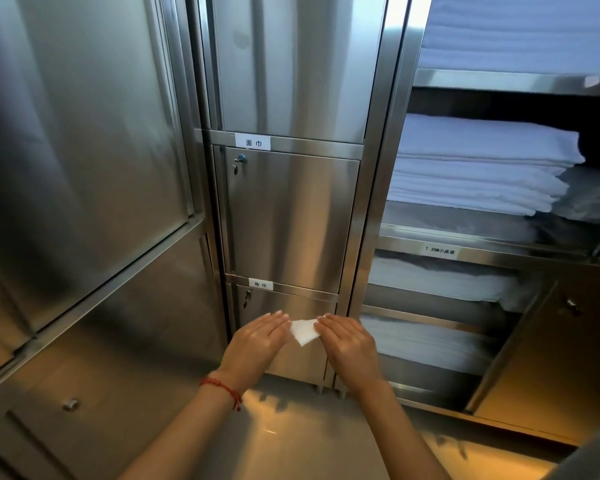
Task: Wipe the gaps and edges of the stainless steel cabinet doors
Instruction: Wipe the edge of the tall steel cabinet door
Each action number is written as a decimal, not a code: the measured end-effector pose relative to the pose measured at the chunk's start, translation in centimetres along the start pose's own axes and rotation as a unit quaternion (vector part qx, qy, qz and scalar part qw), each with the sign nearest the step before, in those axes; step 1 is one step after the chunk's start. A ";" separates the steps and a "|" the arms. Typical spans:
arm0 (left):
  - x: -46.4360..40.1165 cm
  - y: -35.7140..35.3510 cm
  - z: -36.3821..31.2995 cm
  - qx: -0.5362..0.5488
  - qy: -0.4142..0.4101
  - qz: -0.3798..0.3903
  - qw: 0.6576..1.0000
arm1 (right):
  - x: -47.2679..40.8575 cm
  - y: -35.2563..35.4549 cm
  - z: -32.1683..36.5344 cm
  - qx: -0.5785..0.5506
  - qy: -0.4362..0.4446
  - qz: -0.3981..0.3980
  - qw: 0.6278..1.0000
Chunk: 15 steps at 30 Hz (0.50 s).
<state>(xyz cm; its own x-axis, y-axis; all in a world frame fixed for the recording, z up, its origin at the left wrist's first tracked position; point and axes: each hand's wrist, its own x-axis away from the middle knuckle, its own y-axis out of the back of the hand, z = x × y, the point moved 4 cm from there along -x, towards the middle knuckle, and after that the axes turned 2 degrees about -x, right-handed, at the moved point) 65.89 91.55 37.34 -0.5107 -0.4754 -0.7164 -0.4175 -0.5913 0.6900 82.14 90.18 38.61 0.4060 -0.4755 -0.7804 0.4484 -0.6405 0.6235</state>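
A small folded white wipe (303, 332) is held between both hands in front of the lowest stainless steel cabinet door (284, 306). My left hand (257, 344), with a red string bracelet at the wrist, grips the wipe's left side. My right hand (349, 344) pinches its right side. Above stands the middle door (291, 216) with a lock (240, 158) at its upper left, and a taller door (291, 64) on top. Narrow gaps run around each door. White labels (253, 143) sit on the frame bars between the doors.
A large steel cabinet (77, 150) fills the left side, with a drawer knob (70, 404) low down. On the right, open shelves hold stacks of folded white linen (478, 168), and an open door (548, 341) swings outward at lower right. The floor (291, 434) is shiny.
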 end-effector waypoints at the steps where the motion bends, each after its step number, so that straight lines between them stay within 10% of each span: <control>1: -0.5 -0.2 0.8 -0.001 -0.001 0.000 1.000 | -0.5 -0.6 -0.5 0.003 0.002 0.003 1.000; 15: -5.9 -3.8 10.5 0.000 -0.014 0.001 1.000 | -8.1 -8.4 -3.8 0.022 0.027 -0.011 0.999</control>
<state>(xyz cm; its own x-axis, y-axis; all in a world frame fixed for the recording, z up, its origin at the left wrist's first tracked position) 62.56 103.43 40.00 -0.5327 -0.4573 -0.7122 -0.4164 -0.5910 0.6909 78.11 101.76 39.86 0.4394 -0.4278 -0.7899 0.4224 -0.6776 0.6020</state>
